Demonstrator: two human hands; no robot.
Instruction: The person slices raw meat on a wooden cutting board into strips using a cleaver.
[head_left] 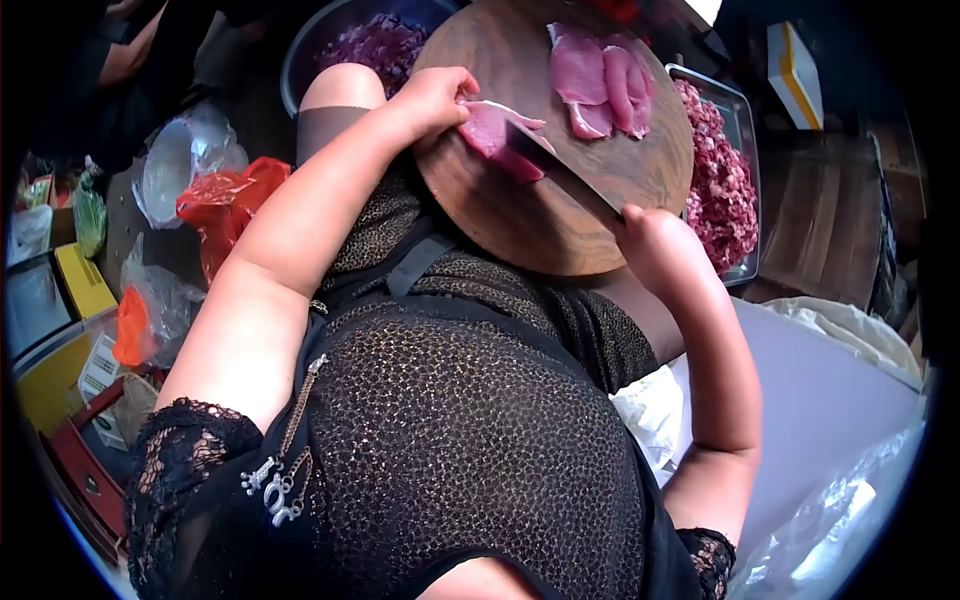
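Observation:
A round wooden board (560, 220) lies in front of me. On its left part, my left hand (436, 98) pinches the edge of a pink slice of meat (490, 135). My right hand (650, 235) grips the handle of a knife (570, 178), whose dark blade reaches leftward over the same slice. Several other pink slices (580, 75) lie together near the board's far right side, apart from both hands. The knife's handle is mostly hidden inside my right fist.
Chopped meat (722, 190) fills a clear tray (757, 130) right of the board. A metal bowl (297, 60) with dark meat stands behind-left. Red plastic bags (235, 200), a clear container (175, 170) and a yellow box (85, 280) are at left. A white box (793, 75) is at back right.

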